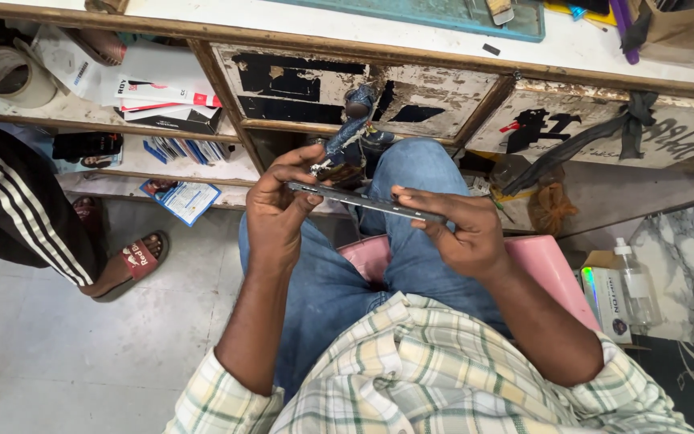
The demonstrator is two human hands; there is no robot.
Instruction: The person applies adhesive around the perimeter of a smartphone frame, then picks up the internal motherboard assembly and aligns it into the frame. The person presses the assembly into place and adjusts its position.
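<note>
I sit on a pink stool (552, 269) and hold a thin dark phone (363, 201) edge-on over my lap, level, between both hands. My left hand (279, 205) grips its left end with fingers curled over the top edge. My right hand (455, 229) holds the right end, thumb on the upper edge. Just beyond the left hand a small tool with a blue-taped handle (351, 133) hangs from the bench front, its metal tip close to my left fingers.
A worn wooden bench (411, 88) with peeling drawer fronts stands ahead. Shelves at left hold boxes (166, 100), a tape roll (10, 76) and leaflets. Another person's leg in striped trousers and a red sandal (134, 261) stands left. A clear bottle (636, 285) sits right.
</note>
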